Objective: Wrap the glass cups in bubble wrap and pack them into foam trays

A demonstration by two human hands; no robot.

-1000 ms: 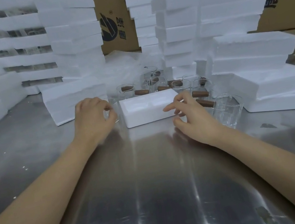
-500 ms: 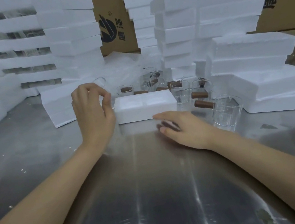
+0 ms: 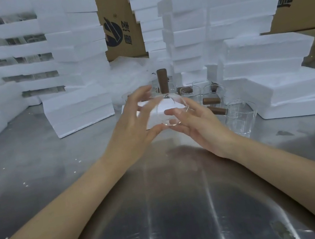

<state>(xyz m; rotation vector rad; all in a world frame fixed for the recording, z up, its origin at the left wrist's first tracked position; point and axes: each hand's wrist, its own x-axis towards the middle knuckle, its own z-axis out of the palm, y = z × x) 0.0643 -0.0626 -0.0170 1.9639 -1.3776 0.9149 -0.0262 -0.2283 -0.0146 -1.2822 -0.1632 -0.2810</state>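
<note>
At frame centre, left hand [image 3: 132,123] and right hand [image 3: 197,121], fingers half curled, hold cup [image 3: 168,110], handle [image 3: 162,80] up.

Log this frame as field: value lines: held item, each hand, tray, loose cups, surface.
held item: glass cup, lifted off the table, brown handle pointing up
left hand: fingers on the cup's left side
right hand: under and beside the cup
foam tray: on the table, behind the hands, partly hidden
loose cups: several standing to the right of the hands, unwrapped
bubble wrap: none on the held cup
surface: metal table
</note>
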